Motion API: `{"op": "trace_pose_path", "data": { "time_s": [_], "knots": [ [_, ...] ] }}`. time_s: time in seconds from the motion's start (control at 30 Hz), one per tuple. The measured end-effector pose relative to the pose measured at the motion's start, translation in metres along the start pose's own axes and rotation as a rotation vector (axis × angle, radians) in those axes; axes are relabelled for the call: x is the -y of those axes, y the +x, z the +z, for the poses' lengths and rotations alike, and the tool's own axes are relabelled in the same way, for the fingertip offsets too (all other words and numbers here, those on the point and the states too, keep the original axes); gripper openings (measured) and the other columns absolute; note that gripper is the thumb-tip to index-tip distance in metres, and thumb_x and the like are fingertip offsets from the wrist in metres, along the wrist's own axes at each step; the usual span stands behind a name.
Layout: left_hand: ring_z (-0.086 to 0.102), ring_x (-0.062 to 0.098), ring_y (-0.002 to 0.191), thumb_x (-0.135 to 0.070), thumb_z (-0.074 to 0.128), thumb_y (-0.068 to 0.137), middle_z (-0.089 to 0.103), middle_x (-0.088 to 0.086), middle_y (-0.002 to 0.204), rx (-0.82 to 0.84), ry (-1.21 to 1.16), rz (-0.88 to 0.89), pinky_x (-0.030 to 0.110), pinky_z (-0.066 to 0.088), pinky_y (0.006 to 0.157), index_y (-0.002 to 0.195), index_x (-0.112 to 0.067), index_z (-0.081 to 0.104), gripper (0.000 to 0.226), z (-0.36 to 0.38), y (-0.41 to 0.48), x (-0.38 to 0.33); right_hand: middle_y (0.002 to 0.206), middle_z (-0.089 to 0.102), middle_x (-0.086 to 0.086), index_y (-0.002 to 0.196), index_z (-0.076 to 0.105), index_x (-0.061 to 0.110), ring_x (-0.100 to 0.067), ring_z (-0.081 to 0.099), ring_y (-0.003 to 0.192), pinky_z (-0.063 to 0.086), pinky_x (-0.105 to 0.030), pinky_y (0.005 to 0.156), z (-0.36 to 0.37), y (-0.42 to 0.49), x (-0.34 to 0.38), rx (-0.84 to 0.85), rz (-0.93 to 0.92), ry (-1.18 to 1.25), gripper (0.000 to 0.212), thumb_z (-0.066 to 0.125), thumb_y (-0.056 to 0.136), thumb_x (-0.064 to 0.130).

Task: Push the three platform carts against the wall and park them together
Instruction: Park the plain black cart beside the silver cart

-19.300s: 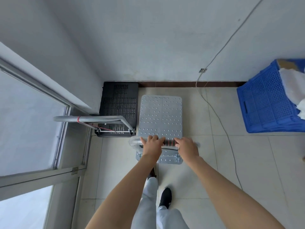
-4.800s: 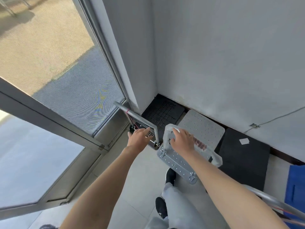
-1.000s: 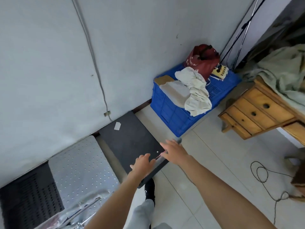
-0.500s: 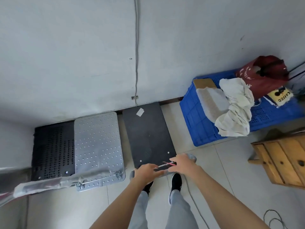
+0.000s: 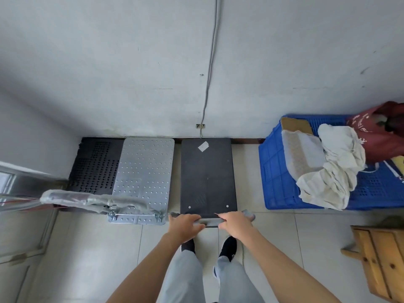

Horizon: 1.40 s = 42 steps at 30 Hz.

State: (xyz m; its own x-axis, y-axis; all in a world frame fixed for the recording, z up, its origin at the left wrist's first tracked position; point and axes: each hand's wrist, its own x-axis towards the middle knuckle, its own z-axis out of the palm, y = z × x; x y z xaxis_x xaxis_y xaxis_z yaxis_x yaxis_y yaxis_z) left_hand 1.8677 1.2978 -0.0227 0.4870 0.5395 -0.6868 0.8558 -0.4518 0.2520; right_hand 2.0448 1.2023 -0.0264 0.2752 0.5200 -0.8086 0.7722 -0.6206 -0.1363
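Note:
Three platform carts stand side by side with their far ends at the wall (image 5: 153,62). In the corner on the left is the black perforated cart (image 5: 96,167). Touching it is the silver studded cart (image 5: 144,171), its wrapped handle (image 5: 96,201) reaching left. To the right, across a narrow gap, is the smooth black cart (image 5: 207,176) with a white sticker. My left hand (image 5: 185,224) and my right hand (image 5: 235,221) both grip this cart's grey handle bar (image 5: 209,220) at its near end.
A blue plastic crate (image 5: 282,182) holding cloths and a red bag sits against the wall right of the carts. A wooden drawer unit (image 5: 380,259) stands at the lower right. A cable (image 5: 208,68) runs down the wall. A glass door frame (image 5: 24,215) lines the left.
The smooth black cart has swung from a slant to square against the wall, parallel to the silver cart. Both hands stayed on its handle. My view turned left and down.

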Motion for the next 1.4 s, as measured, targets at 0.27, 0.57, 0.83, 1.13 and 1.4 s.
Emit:
{"op": "trace_pose_path", "data": {
  "time_s": [0.27,0.57,0.83,1.13,1.4],
  "knots": [
    [0.058,0.022,0.104,-0.051,0.048,0.092,0.066,-0.004,0.103,-0.074,0.072,0.027,0.051,0.031,0.100,0.103,-0.035,0.062,0.024,0.004,-0.005,0.013,0.137,0.051,-0.003,0.138,0.039,0.041,-0.034,0.031,0.137,0.028,-0.066,0.102,0.043,-0.004,0.010,-0.250,-0.038,0.028,0.043,0.050,0.097,0.039],
    [0.057,0.024,0.103,-0.040,0.049,0.096,0.065,-0.003,0.102,-0.252,0.135,0.099,0.058,0.031,0.098,0.104,-0.030,0.058,0.016,0.017,-0.005,0.072,0.147,0.043,-0.006,0.140,0.039,0.038,-0.032,0.024,0.143,0.019,-0.078,0.100,0.070,-0.008,0.066,-0.348,-0.009,0.065,0.045,0.051,0.097,0.034],
    [0.057,0.024,0.103,-0.039,0.049,0.096,0.066,-0.003,0.102,-0.308,0.139,0.087,0.052,0.031,0.094,0.103,-0.030,0.060,0.016,0.021,-0.013,0.096,0.145,0.046,-0.008,0.139,0.044,0.036,-0.035,0.027,0.142,0.021,-0.079,0.099,0.081,-0.009,0.088,-0.365,-0.019,0.063,0.044,0.053,0.095,0.033],
    [0.055,0.024,0.103,-0.043,0.047,0.096,0.064,-0.004,0.099,-0.330,0.062,0.058,0.053,0.032,0.094,0.095,-0.029,0.058,0.018,0.020,-0.006,0.101,0.144,0.045,-0.005,0.140,0.041,0.037,-0.032,0.025,0.142,0.022,-0.078,0.099,0.067,-0.001,0.093,-0.349,-0.055,0.019,0.047,0.054,0.096,0.028],
    [0.053,0.024,0.102,-0.042,0.049,0.096,0.061,-0.001,0.098,-0.285,0.019,0.061,0.063,0.028,0.099,0.092,-0.027,0.058,0.018,0.004,0.008,0.100,0.135,0.054,-0.005,0.138,0.045,0.037,-0.034,0.031,0.138,0.024,-0.077,0.097,0.050,0.014,0.093,-0.337,-0.067,0.051,0.050,0.061,0.093,0.025]
  ]
}}
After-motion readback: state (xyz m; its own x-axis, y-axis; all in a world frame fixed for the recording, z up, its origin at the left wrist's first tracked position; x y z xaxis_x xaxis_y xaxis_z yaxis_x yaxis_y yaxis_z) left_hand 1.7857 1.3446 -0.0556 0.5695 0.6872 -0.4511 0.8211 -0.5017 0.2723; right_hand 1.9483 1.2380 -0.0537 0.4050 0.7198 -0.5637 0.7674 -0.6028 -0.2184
